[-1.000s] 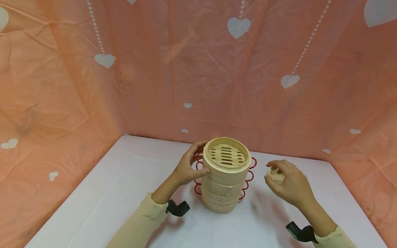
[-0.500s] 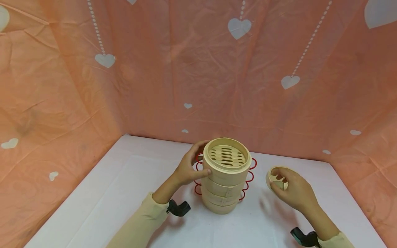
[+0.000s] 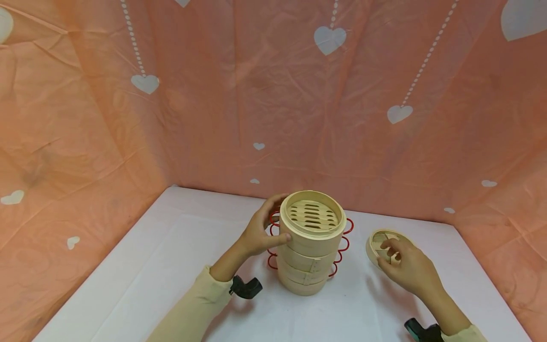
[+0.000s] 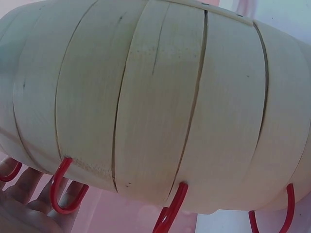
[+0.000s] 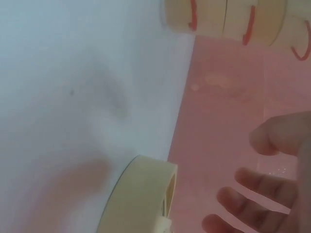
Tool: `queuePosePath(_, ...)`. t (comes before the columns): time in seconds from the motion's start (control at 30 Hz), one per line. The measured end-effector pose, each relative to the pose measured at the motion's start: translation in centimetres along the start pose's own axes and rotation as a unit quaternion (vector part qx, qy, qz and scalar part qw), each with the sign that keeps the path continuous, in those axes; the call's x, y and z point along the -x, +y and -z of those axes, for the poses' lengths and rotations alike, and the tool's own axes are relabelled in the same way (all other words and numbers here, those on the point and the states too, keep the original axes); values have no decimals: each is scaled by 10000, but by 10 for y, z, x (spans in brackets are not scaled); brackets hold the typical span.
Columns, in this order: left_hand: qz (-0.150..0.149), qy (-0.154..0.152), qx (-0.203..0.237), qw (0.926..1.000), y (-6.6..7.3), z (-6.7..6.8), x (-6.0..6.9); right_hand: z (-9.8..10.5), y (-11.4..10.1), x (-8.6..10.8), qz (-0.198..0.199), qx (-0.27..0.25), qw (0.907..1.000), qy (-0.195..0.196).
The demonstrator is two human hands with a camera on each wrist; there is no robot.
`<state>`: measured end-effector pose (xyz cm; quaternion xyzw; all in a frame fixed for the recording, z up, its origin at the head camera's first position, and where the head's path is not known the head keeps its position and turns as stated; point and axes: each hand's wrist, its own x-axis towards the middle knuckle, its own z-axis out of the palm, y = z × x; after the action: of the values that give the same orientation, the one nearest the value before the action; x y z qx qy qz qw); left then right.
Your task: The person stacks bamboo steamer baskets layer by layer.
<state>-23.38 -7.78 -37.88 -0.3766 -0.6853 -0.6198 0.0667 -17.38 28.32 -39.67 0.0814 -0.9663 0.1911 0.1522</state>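
A stack of bamboo steamer baskets stands upright on the white table, with red loops along both sides. The slotted floor of the top basket faces up. My left hand holds the stack's left side, thumb in front and fingers round the back; in the left wrist view some fingers show behind the red loops. To the right lies a low round bamboo piece with crossed slats inside. Over it my right hand hovers with loosely bent fingers. In the right wrist view those fingers are apart from it.
An orange-pink cloth with white hearts hangs at the back and both sides. The white tabletop extends left and in front of the stack. A black wrist camera is strapped to each forearm.
My right hand has set the round bamboo piece down on the right side of the table and let it go, drawing back slightly toward me. My left hand stays on the stack.
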Motion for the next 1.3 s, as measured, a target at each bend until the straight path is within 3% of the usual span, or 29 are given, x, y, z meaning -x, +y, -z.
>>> queuePosePath(0.67,-9,3,45,10000,1,0,0,-10,18,4,-195,-55,9993,-308)
queuePosePath(1.3,-114,-64,32,9999,-1,0,-1,-23,30,2,-117,-21,9992,-382)
